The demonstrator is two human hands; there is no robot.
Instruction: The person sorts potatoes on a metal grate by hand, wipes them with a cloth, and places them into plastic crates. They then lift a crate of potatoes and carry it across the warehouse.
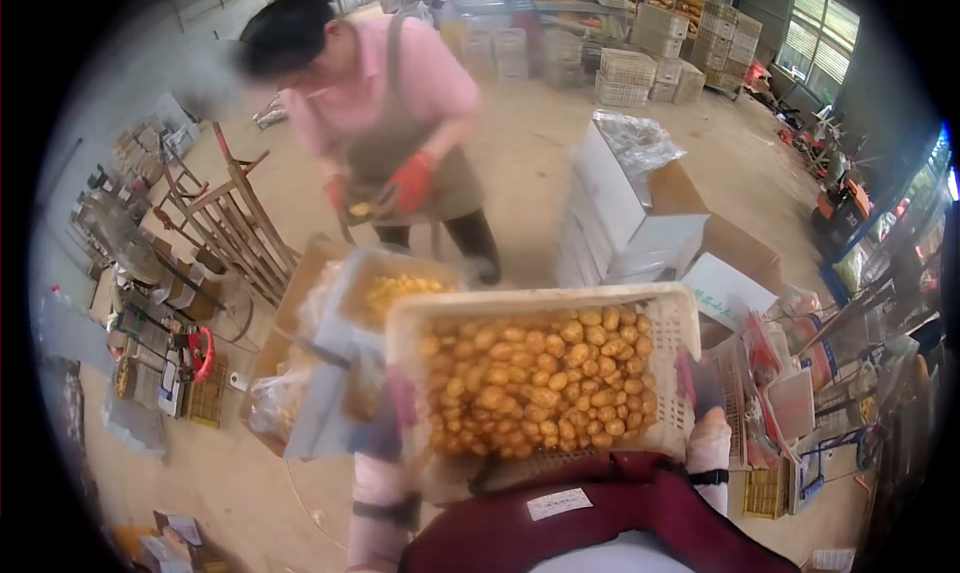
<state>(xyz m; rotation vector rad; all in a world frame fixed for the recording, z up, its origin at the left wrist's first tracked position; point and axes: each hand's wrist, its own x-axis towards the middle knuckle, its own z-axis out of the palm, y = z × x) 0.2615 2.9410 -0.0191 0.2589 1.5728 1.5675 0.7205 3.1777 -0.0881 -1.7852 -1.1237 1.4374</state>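
A whitish plastic crate with slotted walls is held up before my body. Small yellow-brown potatoes fill most of it. My left hand, in a dark glove with pink, is closed on the crate's left side; motion blurs it. On the opposite side my right hand, gloved alike, grips the crate wall, its fingers partly hidden. Just beyond the crate's left corner stands an open carton with pale blue flaps and clear plastic lining. Another batch of small yellow potatoes shows beside it.
Facing me, a co-worker in an apron and red gloves bends over the cartons. White cardboard boxes stand ahead right. A wooden-slatted hand truck leans at left. Stacked crates line the back. Bags and tools crowd the right side.
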